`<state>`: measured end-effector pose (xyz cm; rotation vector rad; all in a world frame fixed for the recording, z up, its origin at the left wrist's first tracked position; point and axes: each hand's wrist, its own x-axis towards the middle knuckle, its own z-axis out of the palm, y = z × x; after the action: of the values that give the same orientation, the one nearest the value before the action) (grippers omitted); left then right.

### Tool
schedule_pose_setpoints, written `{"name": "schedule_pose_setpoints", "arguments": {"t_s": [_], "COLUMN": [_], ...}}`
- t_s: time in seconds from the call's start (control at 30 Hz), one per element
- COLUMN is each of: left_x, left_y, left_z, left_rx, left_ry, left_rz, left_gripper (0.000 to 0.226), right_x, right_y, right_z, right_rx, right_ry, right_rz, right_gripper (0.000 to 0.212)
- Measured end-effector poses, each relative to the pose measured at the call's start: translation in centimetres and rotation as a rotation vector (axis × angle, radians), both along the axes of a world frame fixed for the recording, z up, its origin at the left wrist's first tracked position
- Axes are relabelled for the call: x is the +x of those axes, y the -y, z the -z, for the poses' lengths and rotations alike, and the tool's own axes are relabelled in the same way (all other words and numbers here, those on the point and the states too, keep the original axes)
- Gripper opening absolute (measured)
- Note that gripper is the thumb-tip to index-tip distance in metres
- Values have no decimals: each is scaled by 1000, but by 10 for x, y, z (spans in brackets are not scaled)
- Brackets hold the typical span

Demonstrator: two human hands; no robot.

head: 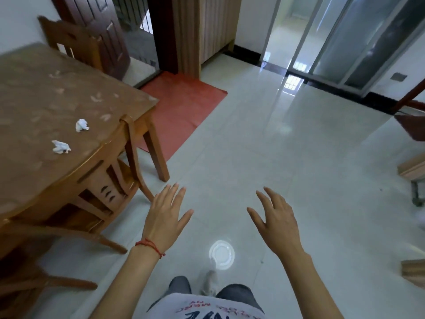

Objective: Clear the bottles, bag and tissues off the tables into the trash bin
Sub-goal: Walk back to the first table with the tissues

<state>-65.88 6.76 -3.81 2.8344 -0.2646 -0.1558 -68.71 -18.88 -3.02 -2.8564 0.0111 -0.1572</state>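
Observation:
Two crumpled white tissues lie on the brown wooden table (pixel 46 100) at the left: one tissue (pixel 81 125) further in, the other tissue (pixel 60 147) closer to the table's near edge. My left hand (pixel 166 217) hovers over the floor to the right of the table, palm down, fingers spread, holding nothing. My right hand (pixel 274 221) hovers beside it, also spread and empty. No bottle, bag or trash bin is in view.
A wooden chair (pixel 119 180) is tucked under the table's near corner, and another chair (pixel 71 40) stands at its far side. A red mat (pixel 184 107) lies before the dark door (pixel 105 31). Furniture edges (pixel 411 169) show at the right.

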Motion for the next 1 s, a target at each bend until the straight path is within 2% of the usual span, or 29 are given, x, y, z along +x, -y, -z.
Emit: {"name": "schedule_pose_setpoints", "arguments": {"t_s": [0.23,0.47,0.73,1.0], "left_x": [16,19,43,78], "left_y": [-40,-109,-192,-241], "left_z": [-6,-11,-13,-9], "left_rx": [22,50,62,69], "left_ry": [32,59,96,76], "left_rz": [-244,-494,-674,-726], "left_gripper": [76,68,77,77], "right_x": [75,138,196,246], "right_y": [-48,-134,-233,-293], "right_z": [-1,-4,-9,-12], "right_rx": [3,2,6,46], "right_ry": [-38,-33,7,-12], "right_rz": [-274,-524,-673,-747], "right_gripper": [70,68,54,56]}}
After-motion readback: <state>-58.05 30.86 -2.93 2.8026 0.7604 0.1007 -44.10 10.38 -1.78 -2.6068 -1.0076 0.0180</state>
